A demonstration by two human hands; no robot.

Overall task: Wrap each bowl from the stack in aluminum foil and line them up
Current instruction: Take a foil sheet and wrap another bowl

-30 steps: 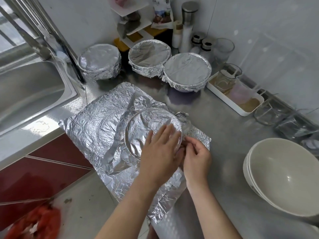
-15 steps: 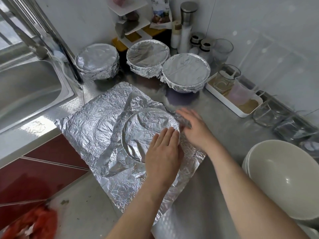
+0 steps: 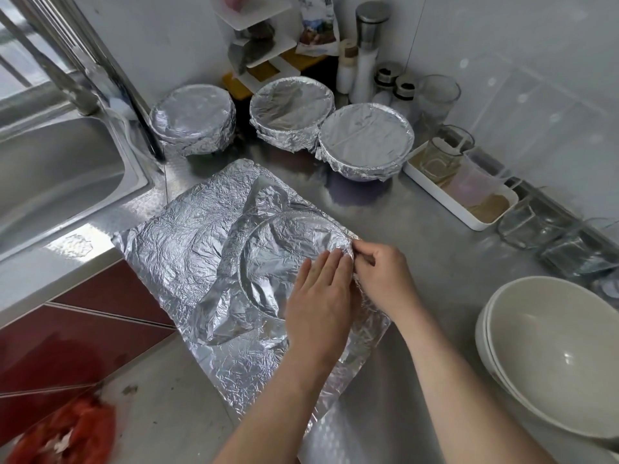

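A large crinkled sheet of aluminum foil (image 3: 187, 242) lies over a bowl (image 3: 284, 249) on the steel counter; only the bowl's round rim shows through it. My left hand (image 3: 318, 306) rests flat on the foil over the bowl's near right side. My right hand (image 3: 382, 276) pinches the foil at the bowl's right rim. Three foil-wrapped bowls stand in a row at the back: one on the left (image 3: 192, 120), one in the middle (image 3: 291, 108), one on the right (image 3: 365, 142). A stack of bare white bowls (image 3: 552, 356) sits at the right edge.
A steel sink (image 3: 57, 169) with a tap lies at the left. A white tray (image 3: 435, 192) with glass cups, loose glasses (image 3: 536, 226), spice jars and a rack stand along the back wall. The counter's front edge runs under the foil, with red cabinets below.
My right hand has come back from the bowl's far right side to its right rim and now pinches the foil there. My left hand stays pressed on the foil.
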